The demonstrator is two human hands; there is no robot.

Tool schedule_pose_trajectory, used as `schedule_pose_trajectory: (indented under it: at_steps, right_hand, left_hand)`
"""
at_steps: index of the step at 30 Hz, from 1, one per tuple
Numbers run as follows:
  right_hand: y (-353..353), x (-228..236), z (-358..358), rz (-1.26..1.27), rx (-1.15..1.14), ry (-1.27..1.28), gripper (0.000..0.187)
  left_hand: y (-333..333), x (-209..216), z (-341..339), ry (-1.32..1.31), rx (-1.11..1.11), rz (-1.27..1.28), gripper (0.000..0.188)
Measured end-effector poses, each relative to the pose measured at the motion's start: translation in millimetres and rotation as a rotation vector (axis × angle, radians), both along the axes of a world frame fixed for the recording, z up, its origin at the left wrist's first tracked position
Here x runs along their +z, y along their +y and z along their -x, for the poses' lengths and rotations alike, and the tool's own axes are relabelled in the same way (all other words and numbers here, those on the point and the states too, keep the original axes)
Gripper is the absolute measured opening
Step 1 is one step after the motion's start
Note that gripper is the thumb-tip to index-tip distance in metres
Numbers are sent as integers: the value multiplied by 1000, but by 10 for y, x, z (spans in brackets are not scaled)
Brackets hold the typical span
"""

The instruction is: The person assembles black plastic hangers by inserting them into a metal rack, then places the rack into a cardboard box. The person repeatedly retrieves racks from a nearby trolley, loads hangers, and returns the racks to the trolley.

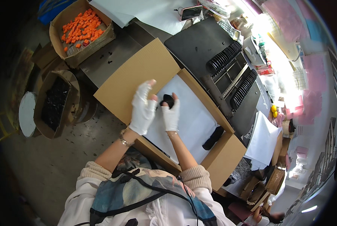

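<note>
A cardboard box [138, 77] lies in front of me with its flaps folded out, and a white sheet [193, 109] covers its inside. Over the sheet, my right hand [171, 117], in a white glove with bare fingertips, is closed on a small black piece [168, 100]. The fingers hide part of that piece, so its kind does not show. My left hand [143, 109], gloved the same way, is just left of it with fingers stretched out and holding nothing; it is slightly blurred. A longer black piece [213, 138] rests inside the box at its right end.
Behind the box stands a black bench device with two rows of black rings [224, 57]. A carton of orange pieces [83, 30] is at the far left, a carton of black scraps [55, 101] below it. White sheets [262, 137] lie to the right. Another person [262, 217] sits lower right.
</note>
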State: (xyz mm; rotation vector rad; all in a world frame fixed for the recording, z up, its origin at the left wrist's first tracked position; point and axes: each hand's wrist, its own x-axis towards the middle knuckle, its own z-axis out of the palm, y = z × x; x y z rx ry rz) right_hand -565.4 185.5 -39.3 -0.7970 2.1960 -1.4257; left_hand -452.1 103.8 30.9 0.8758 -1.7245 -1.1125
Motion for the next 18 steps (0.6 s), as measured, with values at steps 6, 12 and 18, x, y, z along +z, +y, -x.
schedule_pose_trajectory:
  at_steps: [6, 12, 18]
  right_hand:
    - [-500, -348, -61, 382, -283, -353, 31]
    - [-868, -647, -43, 327, -400, -346, 32]
    - [-326, 113, 158, 291, -299, 83, 38]
  left_hand:
    - [-360, -31, -456, 199, 187, -118, 52]
    - [-270, 112, -382, 194, 182, -112, 53]
    - [42, 529, 342, 172, -134, -53, 30]
